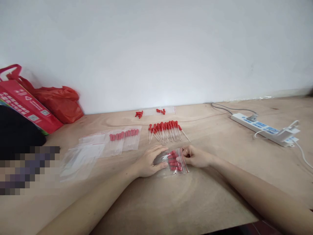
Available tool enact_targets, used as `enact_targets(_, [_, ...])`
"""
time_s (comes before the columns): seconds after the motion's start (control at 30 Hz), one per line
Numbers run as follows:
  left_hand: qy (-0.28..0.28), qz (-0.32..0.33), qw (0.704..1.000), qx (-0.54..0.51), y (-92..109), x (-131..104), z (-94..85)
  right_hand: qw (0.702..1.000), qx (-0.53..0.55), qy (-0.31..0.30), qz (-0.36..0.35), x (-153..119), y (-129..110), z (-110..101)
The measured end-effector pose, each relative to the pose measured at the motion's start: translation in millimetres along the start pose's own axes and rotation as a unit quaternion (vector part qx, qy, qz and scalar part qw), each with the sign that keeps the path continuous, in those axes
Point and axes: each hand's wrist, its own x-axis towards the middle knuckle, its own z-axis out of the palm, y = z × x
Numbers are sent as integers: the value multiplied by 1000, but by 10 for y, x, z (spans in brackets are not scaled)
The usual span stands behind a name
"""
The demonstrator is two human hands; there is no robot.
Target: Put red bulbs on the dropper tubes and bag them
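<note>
A clear zip-lock bag point(166, 172) holding several droppers with red rubber bulbs point(174, 160) lies low over the table between my hands. My left hand point(149, 162) curves around the bag's left end, thumb on the near side and fingers on the far side. At the red-striped zip edge on the right, my right hand point(195, 156) pinches the bag, its fingertips partly hidden. Just beyond, a row of loose droppers point(168, 129) with red bulbs lies side by side, tips toward me.
Filled bags of droppers point(124, 138) and flat clear bags point(81, 158) lie to the left. Another bag point(151, 111) with red bulbs is near the wall. A power strip point(261, 125) with cords sits right. Red bags point(58, 101) and a dark object point(19, 133) stand left.
</note>
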Motion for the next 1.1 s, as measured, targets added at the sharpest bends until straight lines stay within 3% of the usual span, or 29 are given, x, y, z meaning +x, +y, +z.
enact_targets(0.17, [-6,0,1000,5,-2,1,-5,998,28,-61,17,-37,-62,-18])
enact_targets(0.37, [-10,-10,1000,-21,18,-3,-27,997,76,3,-2,-32,-63,35])
enact_targets(0.53, [-9,-49,996,-78,-34,84,-104,995,99,11,30,-37,4,4])
enact_targets(0.6, [-14,-67,994,-88,-63,159,-142,991,119,47,45,-36,36,-28])
enact_targets(0.73, [-56,-87,991,-83,-66,322,-194,971,157,154,92,-34,73,-52])
enact_targets(0.9, [-124,-134,980,-81,-21,485,-183,980,97,157,79,-4,94,49])
enact_targets(1.0, [-175,-189,963,-78,-17,562,-181,975,119,177,55,36,102,114])
enact_targets(1.1, [-215,-198,954,-61,-13,602,-213,965,160,208,5,75,95,158])
